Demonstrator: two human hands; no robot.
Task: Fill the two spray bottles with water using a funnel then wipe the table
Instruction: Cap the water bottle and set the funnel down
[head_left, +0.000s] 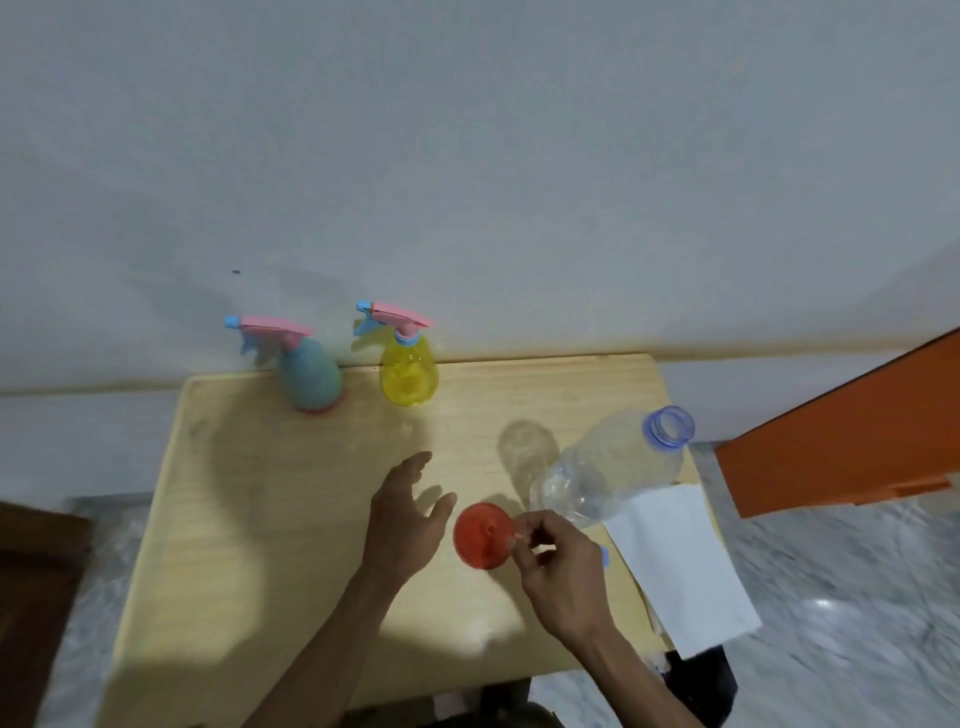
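Head view shows me a light wooden table (249, 519) against a pale wall. My right hand (563, 577) pinches the rim of the red funnel (480, 535) between thumb and fingertips, above the table near its right front part. My left hand (405, 519) is spread, fingers relaxed, holding nothing, just beside the funnel. At the back edge stand the blue spray bottle (310, 376) and the yellow spray bottle (409, 371), both with the heads on. An uncapped clear water bottle (613, 462) stands right, touching a white cloth (680, 566).
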